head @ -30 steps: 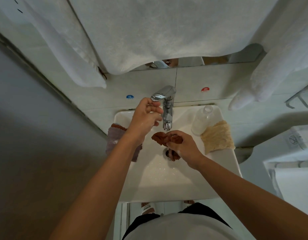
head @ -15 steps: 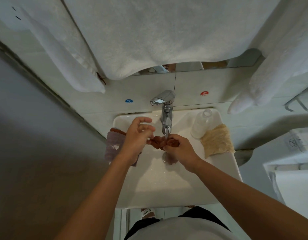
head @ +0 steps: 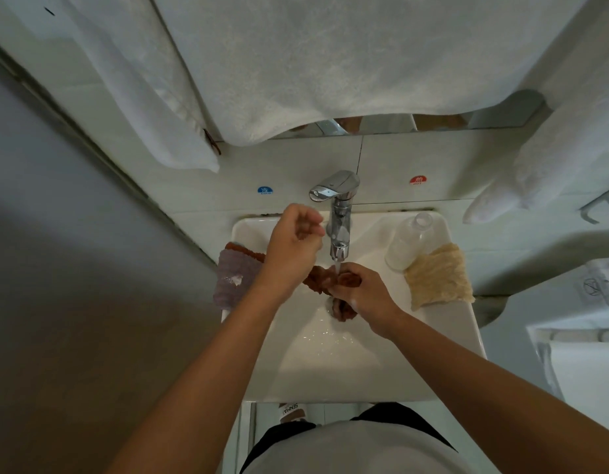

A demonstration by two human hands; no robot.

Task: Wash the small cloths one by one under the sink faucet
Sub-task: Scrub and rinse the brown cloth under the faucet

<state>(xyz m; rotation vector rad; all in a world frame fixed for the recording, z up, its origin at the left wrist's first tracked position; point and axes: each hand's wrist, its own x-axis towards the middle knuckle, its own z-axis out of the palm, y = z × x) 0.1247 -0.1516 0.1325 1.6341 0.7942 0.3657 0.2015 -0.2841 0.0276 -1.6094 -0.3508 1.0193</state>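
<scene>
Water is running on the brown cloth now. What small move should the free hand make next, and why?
Probably the left hand should come down and take the loose end of the brown cloth. The right hand alone grips it under the faucet, and rubbing needs both.

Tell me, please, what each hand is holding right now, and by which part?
The right hand grips the bunched reddish-brown cloth around its middle, under the running chrome faucet. The left hand holds nothing, its fingers loosely curled.
</scene>
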